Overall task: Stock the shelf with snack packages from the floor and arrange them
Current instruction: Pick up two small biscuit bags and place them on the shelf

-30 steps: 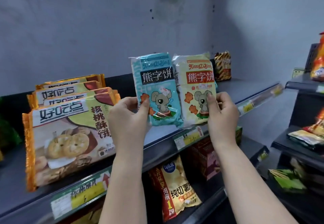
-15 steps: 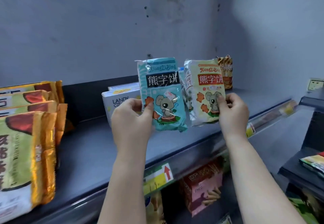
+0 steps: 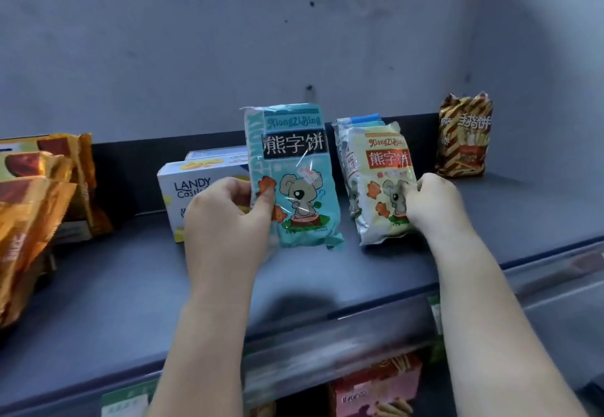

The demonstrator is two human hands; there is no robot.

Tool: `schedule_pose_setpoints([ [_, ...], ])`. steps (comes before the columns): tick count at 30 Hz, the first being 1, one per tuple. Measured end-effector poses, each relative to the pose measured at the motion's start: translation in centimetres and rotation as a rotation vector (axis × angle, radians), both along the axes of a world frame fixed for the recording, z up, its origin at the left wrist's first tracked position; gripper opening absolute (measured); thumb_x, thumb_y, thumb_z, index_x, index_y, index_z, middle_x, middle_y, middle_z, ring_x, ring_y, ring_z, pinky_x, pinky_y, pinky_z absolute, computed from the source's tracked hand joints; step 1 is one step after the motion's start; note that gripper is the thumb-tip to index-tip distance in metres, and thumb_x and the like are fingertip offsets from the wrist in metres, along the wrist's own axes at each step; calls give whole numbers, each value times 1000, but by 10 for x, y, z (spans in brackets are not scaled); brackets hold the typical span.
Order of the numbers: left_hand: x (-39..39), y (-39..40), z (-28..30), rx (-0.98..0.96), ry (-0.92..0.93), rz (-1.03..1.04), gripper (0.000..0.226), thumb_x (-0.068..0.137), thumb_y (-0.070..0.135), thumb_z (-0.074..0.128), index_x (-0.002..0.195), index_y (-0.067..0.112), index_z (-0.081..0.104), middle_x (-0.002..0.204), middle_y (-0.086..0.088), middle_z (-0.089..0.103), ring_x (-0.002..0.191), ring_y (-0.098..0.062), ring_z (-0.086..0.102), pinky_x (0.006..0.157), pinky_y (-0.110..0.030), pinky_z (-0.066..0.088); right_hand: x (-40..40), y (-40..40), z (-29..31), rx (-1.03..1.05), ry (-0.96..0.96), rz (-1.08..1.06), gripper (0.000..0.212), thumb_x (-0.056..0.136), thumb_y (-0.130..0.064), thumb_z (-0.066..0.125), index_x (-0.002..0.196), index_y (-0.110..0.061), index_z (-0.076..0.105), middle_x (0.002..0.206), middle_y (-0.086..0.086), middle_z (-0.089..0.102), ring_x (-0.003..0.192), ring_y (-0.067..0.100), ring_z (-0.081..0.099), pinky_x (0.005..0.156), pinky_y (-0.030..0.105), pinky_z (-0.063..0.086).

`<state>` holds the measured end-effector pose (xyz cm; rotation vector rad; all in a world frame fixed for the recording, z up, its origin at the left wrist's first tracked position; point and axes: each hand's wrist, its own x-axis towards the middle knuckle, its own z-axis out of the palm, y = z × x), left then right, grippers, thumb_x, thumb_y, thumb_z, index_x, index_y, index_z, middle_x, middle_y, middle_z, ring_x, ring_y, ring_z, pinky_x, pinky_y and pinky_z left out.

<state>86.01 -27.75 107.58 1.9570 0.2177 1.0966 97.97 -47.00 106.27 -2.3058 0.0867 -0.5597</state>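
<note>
Teal glossy packet point(image 3: 294, 178), cream crinkled packet point(image 3: 382, 184) upright, pinched.

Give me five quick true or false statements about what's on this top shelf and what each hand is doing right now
1. The left hand grips a blue bear-biscuit bag. True.
2. The right hand is empty. False: it holds the cream bear-biscuit bag.
3. A white LANDY box sits behind the left hand. True.
4. The brown striped bag lies flat. False: it stands upright.
5. Both bear bags are on the lower shelf. False: they are at the top shelf.
</note>
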Motion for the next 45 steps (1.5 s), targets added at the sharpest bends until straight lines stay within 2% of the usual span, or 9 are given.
schedule_pose_setpoints([
  [6,12,-39,-5,6,12,4,20,80,27,68,74,9,69,69,-4,70,70,-27,66,67,-40,54,-11,-15,1,-1,-128,-13,48,87,-31,58,122,-2,40,128,18,45,111,34,50,79,35,42],
  [9,13,-68,-6,38,-17,-1,19,81,29,67,73,12,67,65,4,66,64,-19,61,59,-32,48,-31,-27,6,270,-355,232,32,86,-37,58,109,-15,55,101,2,60,86,13,59,69,20,49],
  [12,16,-100,-12,40,-15,-57,18,82,33,65,75,16,63,70,7,68,66,-16,65,60,-35,54,-46,-35,8,533,-271,605,18,86,-36,57,96,-22,62,86,-7,68,73,3,67,54,10,49],
  [16,20,-132,-17,64,51,-157,10,84,32,64,85,22,60,87,9,70,69,-12,69,66,-39,57,-41,-56,4,584,-273,612,7,89,-29,55,87,-30,62,84,-11,70,69,-3,68,52,12,51],
  [21,18,-148,-22,106,125,-218,17,82,34,65,92,20,62,91,10,69,77,-13,66,67,-26,53,-36,-78,-1,524,-202,565,18,91,-32,52,77,-34,63,77,-14,69,68,2,67,51,13,52],
  [28,34,-143,-20,119,337,-156,19,84,28,63,97,16,55,103,4,66,96,-17,61,78,-32,50,-23,-65,-9,239,-148,478,22,95,-30,46,113,-22,55,98,-2,63,88,16,61,67,26,48],
  [34,37,-135,-15,171,415,-180,28,83,34,63,99,14,54,106,0,63,96,-19,60,79,-33,50,-23,-65,-3,131,-127,381,32,93,-28,50,122,-17,52,112,5,60,97,20,57,71,27,44],
  [38,21,-119,-14,248,386,-176,38,83,48,58,103,16,55,104,2,63,94,-17,60,78,-32,50,-39,-59,-5,87,-390,181,45,87,-28,59,127,-10,50,125,10,54,111,27,52,86,38,47],
  [45,-48,-39,-1,343,161,58,24,84,42,57,94,20,61,87,6,65,80,-15,61,73,-30,49,-97,18,9,153,-711,308,19,82,-26,59,93,-12,62,86,-2,56,82,18,52,76,26,39],
])
